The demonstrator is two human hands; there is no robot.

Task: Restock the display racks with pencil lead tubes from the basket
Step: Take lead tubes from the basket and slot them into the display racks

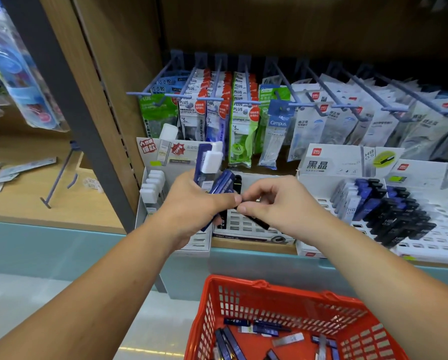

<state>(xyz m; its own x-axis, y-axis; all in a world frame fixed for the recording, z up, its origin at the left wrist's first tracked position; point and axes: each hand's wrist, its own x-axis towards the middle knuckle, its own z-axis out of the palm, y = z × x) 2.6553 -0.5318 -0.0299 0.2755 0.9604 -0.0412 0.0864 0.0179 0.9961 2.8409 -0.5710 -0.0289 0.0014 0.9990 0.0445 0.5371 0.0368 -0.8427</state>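
Right, lead tubes first: a bundle of tubes (213,178), mostly blue with one white-capped, stands fanned upright in the left hand (191,201) at frame centre. The fingers are curled round the lower ends, so the caps stay visible and the stock sits close to the racks. The right hand (277,201) meets it from the right, thumb and forefinger pinching one black tube (258,221) near its top end, other fingers curled in. That tube slants down and right over the middle rack (246,226). Looks like one piece is being picked out of the bundle to slot, a guess from the pose only. More loose tubes (264,329) lie flat on the floor of the red basket (282,310), bottom centre, right under both forearms and within easy reach. Racks sit along the shelf edge. The left rack (142,216) holds a short row of white-capped tubes. The middle rack shows mostly open slots, so it probably needs filling most. The right rack (319,203) has blue and black tubes leaning in rows, with bare slots at the front. Above the racks, hanging packets (241,110) fill the blue pegs across the upper half of the frame. Task is partway done, with plenty left in the basket.
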